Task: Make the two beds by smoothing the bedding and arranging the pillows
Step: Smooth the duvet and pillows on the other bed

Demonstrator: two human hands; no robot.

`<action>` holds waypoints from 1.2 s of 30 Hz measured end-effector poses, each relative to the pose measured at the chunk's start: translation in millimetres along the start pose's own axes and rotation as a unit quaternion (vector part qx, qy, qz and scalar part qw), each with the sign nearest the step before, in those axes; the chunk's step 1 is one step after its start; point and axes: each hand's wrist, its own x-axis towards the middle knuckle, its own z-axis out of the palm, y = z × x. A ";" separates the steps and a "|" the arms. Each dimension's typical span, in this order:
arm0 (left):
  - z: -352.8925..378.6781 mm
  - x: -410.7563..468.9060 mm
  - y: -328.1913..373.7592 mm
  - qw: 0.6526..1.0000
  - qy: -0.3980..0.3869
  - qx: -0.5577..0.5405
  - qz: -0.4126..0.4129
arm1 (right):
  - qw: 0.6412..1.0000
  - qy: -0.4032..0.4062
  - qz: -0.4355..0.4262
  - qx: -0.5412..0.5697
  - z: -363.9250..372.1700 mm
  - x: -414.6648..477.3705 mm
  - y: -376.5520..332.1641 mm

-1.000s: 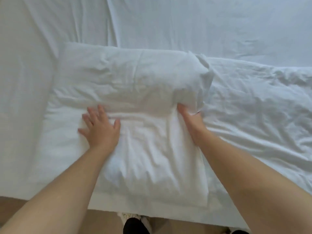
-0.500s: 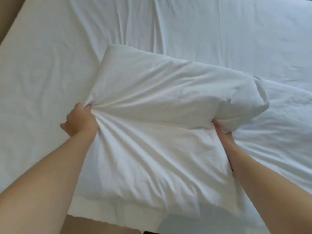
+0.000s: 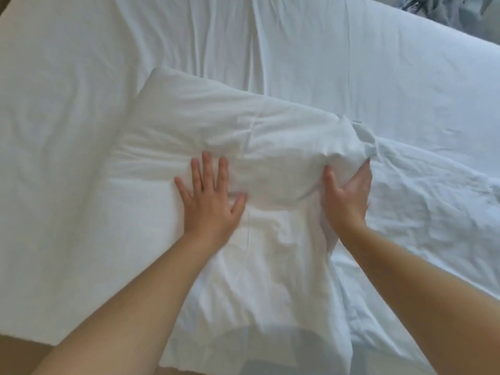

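Note:
A white pillow (image 3: 243,125) lies across a second white pillow (image 3: 270,280) on the bed, whose white sheet (image 3: 67,131) spreads all around. My left hand (image 3: 209,198) rests flat, fingers spread, on the seam where the two pillows meet. My right hand (image 3: 347,198) is at the upper pillow's right end, thumb and fingers apart, cupping the bunched pillowcase there from below. A crumpled white duvet (image 3: 433,212) lies to the right of the pillows.
The near edge of the mattress (image 3: 40,339) runs along the bottom left, with brown floor (image 3: 21,355) below it. A bit of grey patterned fabric (image 3: 446,6) shows beyond the bed's far right edge.
My left hand let go of the bunched pillowcase and now lies flat with fingers spread. The upper pillow has settled down; my right hand stays at its right end.

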 end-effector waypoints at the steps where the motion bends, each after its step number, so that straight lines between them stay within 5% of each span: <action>1: 5.4 1.9 17.4 1.000 -0.006 0.010 0.016 | 0.995 0.005 -0.050 -0.083 2.4 7.7 -10.4; 4: 21.5 -1.0 57.4 0.995 -0.031 0.064 0.076 | 0.987 -0.033 -0.071 -0.143 13.5 21.7 -11.7; 7: 33.6 -13.9 66.2 0.984 -0.087 0.115 0.108 | 0.980 -0.130 0.145 -0.033 6.8 28.6 33.7; 9: 35.0 -30.7 73.4 0.979 -0.106 0.115 0.127 | 0.959 -0.188 0.209 0.023 -7.9 22.6 64.5; 13: 35.9 -68.6 114.4 0.955 -0.177 0.084 0.222 | 0.959 -0.183 0.205 0.062 -47.8 8.3 94.4; 18: 41.4 -97.7 201.3 0.931 -0.246 0.108 0.249 | 0.972 -0.140 0.181 -0.052 -134.9 16.6 161.0; 22: 80.8 -136.0 276.6 0.909 -0.299 0.119 0.267 | 0.947 -0.153 0.249 -0.134 -211.1 19.1 257.0; 28: 191.7 -199.9 395.0 0.912 -0.286 0.156 0.250 | 0.898 -0.015 0.420 -0.134 -326.8 19.2 421.5; 36: 283.5 -260.7 575.2 0.888 -0.229 0.125 0.378 | 0.865 0.193 0.463 0.020 -439.9 37.9 559.2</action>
